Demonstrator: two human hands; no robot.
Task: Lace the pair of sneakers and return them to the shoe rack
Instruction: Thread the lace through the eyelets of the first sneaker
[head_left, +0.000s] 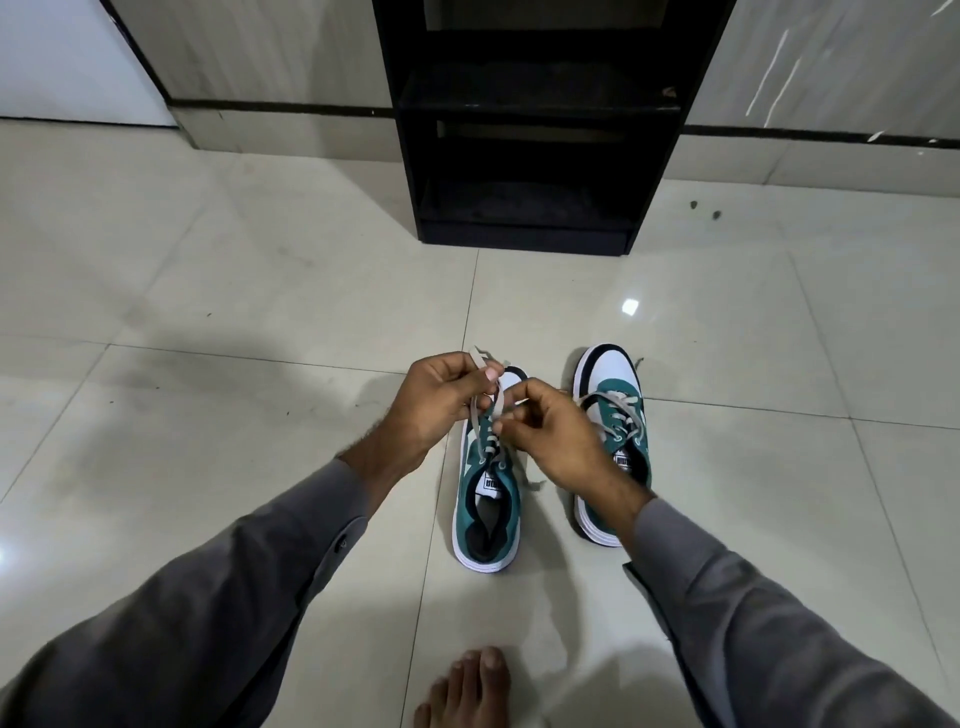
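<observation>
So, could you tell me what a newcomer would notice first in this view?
Two hands at centre: the left hand and right hand pinch the grey lace above the left green-and-white sneaker on the tiled floor. Its mate stands beside it, and a black shoe rack waits behind.

I see both arms in grey sleeves reaching from the lower corners toward mid-frame. My left hand (441, 400) is curled, thumb and fingers pinched together. My right hand (563, 441) is likewise pinched, knuckles up. A bare foot (467, 691) shows at bottom centre.
</observation>
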